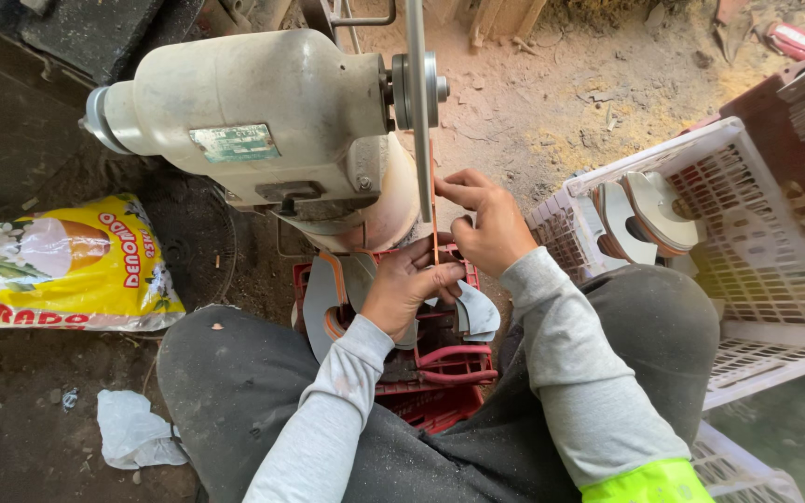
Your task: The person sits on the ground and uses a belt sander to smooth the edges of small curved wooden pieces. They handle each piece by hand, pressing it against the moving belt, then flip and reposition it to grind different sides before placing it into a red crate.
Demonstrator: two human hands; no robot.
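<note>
Orange-edged sole piece (435, 219) is being pinched on edge by my left hand (407, 284) and right hand (486, 224) against the spinning disc (417, 102), where I'm judging 1 slip could drag fingertips into it.

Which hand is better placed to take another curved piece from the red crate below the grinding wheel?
Probably the left hand: it sits lower, right above the red crate. The right hand is higher, pinching the thin orange piece against the wheel.

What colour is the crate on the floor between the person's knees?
Red; the crate shows best in the head view, below both hands.
</note>
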